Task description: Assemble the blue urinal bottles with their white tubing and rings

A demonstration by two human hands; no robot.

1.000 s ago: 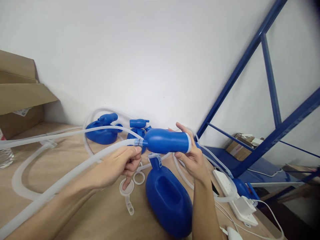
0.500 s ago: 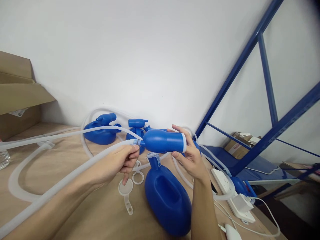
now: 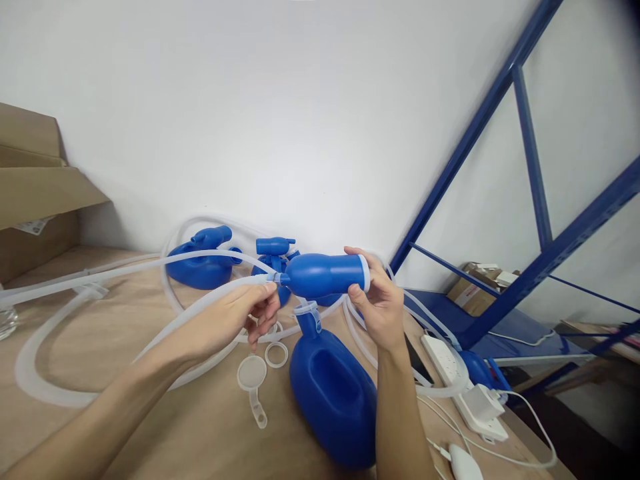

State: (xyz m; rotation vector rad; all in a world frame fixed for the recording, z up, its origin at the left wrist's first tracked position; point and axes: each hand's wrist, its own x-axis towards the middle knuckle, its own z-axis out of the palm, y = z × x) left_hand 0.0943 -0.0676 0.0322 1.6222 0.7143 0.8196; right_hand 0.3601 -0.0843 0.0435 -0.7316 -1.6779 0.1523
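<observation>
My right hand (image 3: 385, 307) is closed around the white-rimmed wide end of a blue plastic urinal funnel (image 3: 323, 275), held level above the table. At its narrow left end, my left hand (image 3: 257, 308) pinches the joint where a translucent hose (image 3: 227, 291) meets the spout. Below the funnel lies a blue urinal bottle (image 3: 335, 393) with a pale collar (image 3: 306, 308) on its neck. To the left of this bottle, a translucent strap cap (image 3: 251, 373) and a white ring (image 3: 276, 355) rest on the table.
Farther back are a blue bottle (image 3: 200, 267) and another blue funnel (image 3: 273, 246), with loops of hose around them. A cardboard box (image 3: 43, 193) stands at left. On the right are a power strip (image 3: 445, 360), cables and a blue metal rack (image 3: 533, 153).
The hose has dropped from along the top of my left forearm to beneath it. The funnel has shifted slightly left, and my right fingers have closed more around its rim.
</observation>
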